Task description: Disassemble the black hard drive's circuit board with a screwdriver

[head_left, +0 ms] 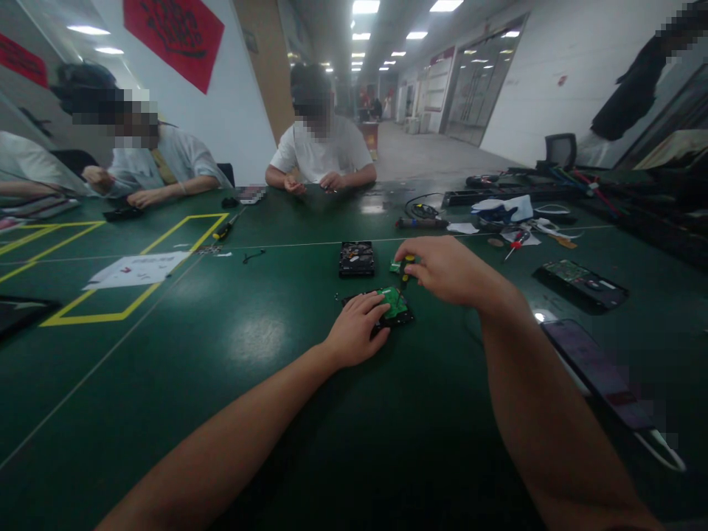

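Note:
A hard drive (397, 304) lies on the green table with its green circuit board facing up. Flat across its left part rests my left hand (358, 328), fingers stretched out over the board and casing. My right hand (448, 269) grips a screwdriver (408, 267) with a black and yellow handle, held upright above the board. Its tip is too small to make out against the drive. Just behind, a small green circuit board (394, 265) is partly hidden by the right hand. Another hard drive (357, 258) lies farther back, apart from both hands.
At the right are a further hard drive (580, 284) and a phone (600, 372) with a white cable. Behind them lie a red screwdriver (517, 242) and gloves (503, 209). A paper sheet (136, 269) lies left, near another screwdriver (224, 228). Co-workers sit across the table.

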The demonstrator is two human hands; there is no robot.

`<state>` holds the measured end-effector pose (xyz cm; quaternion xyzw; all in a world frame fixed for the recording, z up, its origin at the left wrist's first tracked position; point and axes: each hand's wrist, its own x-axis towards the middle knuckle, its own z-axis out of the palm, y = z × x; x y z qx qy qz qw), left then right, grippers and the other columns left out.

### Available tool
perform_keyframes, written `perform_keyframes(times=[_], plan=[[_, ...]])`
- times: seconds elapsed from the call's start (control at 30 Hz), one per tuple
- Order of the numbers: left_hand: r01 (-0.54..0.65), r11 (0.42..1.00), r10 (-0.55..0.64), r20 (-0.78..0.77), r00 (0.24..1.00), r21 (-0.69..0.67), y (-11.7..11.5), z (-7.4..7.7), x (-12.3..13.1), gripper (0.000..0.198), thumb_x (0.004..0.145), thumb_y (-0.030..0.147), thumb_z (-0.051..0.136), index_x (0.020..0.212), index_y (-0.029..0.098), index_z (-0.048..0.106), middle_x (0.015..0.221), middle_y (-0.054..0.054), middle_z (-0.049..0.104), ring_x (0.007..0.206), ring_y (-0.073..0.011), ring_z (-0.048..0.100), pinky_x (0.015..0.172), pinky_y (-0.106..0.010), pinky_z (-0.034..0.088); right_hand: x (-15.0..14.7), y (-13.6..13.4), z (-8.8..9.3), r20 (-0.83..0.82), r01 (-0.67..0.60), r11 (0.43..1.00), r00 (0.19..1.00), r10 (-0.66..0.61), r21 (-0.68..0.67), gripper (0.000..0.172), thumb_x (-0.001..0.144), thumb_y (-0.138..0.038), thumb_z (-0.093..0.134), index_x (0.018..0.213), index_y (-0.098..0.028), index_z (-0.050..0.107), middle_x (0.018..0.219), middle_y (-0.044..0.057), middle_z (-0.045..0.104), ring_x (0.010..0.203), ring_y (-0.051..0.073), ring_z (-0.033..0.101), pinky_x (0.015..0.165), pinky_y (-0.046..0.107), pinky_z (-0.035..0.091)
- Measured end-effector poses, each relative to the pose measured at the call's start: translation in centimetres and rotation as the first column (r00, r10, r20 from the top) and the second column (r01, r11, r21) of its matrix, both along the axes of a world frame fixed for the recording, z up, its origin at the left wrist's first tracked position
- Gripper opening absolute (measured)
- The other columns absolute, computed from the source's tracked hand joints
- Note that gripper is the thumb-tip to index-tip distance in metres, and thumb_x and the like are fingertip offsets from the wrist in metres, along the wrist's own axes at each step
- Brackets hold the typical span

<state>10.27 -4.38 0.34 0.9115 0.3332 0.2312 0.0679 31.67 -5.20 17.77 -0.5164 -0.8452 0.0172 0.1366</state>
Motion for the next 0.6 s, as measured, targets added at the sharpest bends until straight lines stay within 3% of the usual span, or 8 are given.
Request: perform_keyframes(times=[0.17, 0.3, 0.5, 0.6], plan=[[-0.004, 1.0, 0.004, -0.006, 1.0, 0.002, -0.01, 0.06, -0.02, 0.051, 0.096, 0.039, 0.061, 0.143, 0.018, 0.059, 0.153, -0.013, 0.055, 0.147, -0.0327, 0.045, 0.124, -0.056, 0.035, -0.37, 0.04, -0.13, -0.037, -0.032, 0.999, 0.999, 0.032, 0.012, 0.019, 0.099, -0.023, 0.056, 0.106, -0.018, 0.073, 0.107, 0.009, 0.078, 0.094, 0.022, 0.069, 0.083, 0.03, 0.045], [-0.001, 1.0, 0.001, 0.006, 1.0, 0.007, 0.11, -0.14, 0.03, 0.051, 0.096, 0.038, 0.062, 0.143, 0.02, 0.058, 0.153, -0.012, 0.055, 0.147, -0.0324, 0.045, 0.124, -0.056, 0.035, -0.3, 0.04, -0.26, 0.012, 0.036, 0.999, 0.999, -0.036, 0.003, 0.025, 0.104, -0.025, 0.048, 0.097, -0.018, 0.07, 0.092, 0.008, 0.076, 0.08, 0.021, 0.066, 0.073, 0.031, 0.042], [0.004, 1.0, -0.004, 0.01, 1.0, 0.0, 0.13, -0.17, -0.02, 0.051, 0.095, 0.037, 0.063, 0.143, 0.021, 0.058, 0.153, -0.012, 0.055, 0.147, -0.0325, 0.046, 0.123, -0.057, 0.036, -0.54, -0.32, 0.14, 0.04, 0.128, 0.991, 0.991, -0.129, 0.043, 0.018, 0.098, -0.021, 0.053, 0.105, -0.016, 0.069, 0.104, 0.013, 0.075, 0.094, 0.025, 0.067, 0.082, 0.034, 0.045], [0.005, 1.0, -0.005, 0.004, 1.0, -0.001, 0.03, 0.04, -0.03, 0.05, 0.095, 0.038, 0.062, 0.142, 0.02, 0.059, 0.153, -0.013, 0.055, 0.146, -0.0325, 0.046, 0.124, -0.055, 0.035, -0.88, -0.61, 0.51, 0.035, 0.17, 0.985, 0.985, -0.171, 0.026, 0.018, 0.096, -0.025, 0.058, 0.102, -0.014, 0.071, 0.102, 0.015, 0.075, 0.092, 0.027, 0.067, 0.081, 0.035, 0.046]])
